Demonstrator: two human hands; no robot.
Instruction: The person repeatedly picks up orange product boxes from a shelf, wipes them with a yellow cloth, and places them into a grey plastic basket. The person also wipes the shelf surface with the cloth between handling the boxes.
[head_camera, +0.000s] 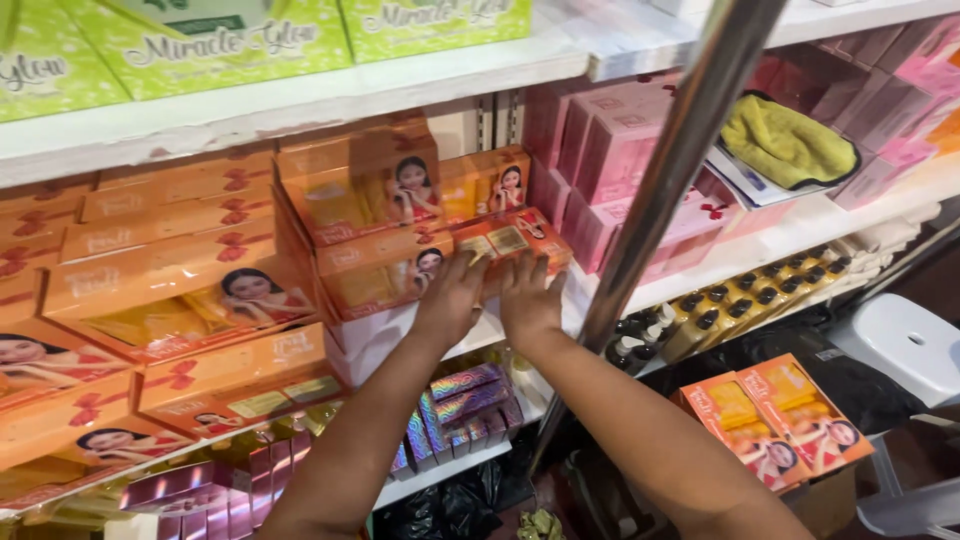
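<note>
Both my arms reach up to a white shelf (300, 100) stacked with orange gift boxes. My left hand (452, 297) and my right hand (528, 298) press side by side against one orange box (515, 240) lying flat at the right end of the orange stack, fingers spread over its front edge. Above it stand two more orange boxes (362, 188) with a pictured person on the front. Another orange box (385, 272) sits just left of my left hand.
Pink boxes (610, 150) fill the shelf to the right, behind a slanted metal pole (680, 150). A yellow cloth (785, 142) lies on them. Green boxes (230, 40) line the top shelf. Dark-capped bottles (730, 305), holographic boxes (465, 400), two loose orange boxes (775, 420) and a white stool (905, 345) sit lower.
</note>
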